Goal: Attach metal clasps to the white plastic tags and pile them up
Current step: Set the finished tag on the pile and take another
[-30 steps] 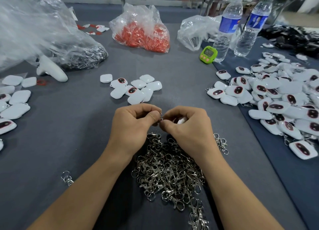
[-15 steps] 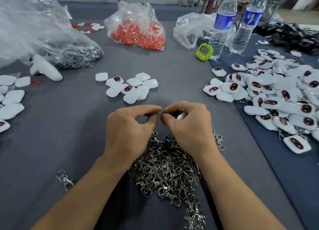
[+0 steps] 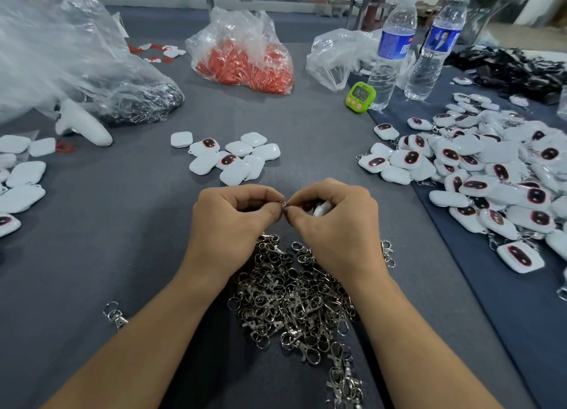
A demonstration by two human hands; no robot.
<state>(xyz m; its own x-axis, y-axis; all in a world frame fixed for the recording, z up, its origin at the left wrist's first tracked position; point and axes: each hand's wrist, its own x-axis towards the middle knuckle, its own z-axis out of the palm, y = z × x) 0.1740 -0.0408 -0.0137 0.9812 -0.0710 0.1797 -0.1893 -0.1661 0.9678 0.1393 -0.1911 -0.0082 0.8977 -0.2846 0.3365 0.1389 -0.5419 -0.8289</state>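
Note:
My left hand [image 3: 231,224] and my right hand [image 3: 336,227] meet fingertip to fingertip above a heap of metal clasps [image 3: 294,298]. Between the fingertips a small metal clasp [image 3: 284,205] is pinched by my left hand. My right hand curls round a white plastic tag [image 3: 322,208], mostly hidden in the palm. A small group of loose white tags [image 3: 233,157] lies just beyond my hands. A large pile of tags with clasps [image 3: 491,175] spreads over the right side.
More white tags [image 3: 21,175] lie at the left edge, with a single clasp [image 3: 115,315] near my left forearm. Plastic bags: one with red parts [image 3: 245,55], one with dark metal parts [image 3: 144,101]. Two water bottles [image 3: 392,46] and a green timer [image 3: 360,97] stand behind.
Both hands stay together at the same spot above the clasp heap, with only small finger movements at the pinch. The camera has shifted slightly.

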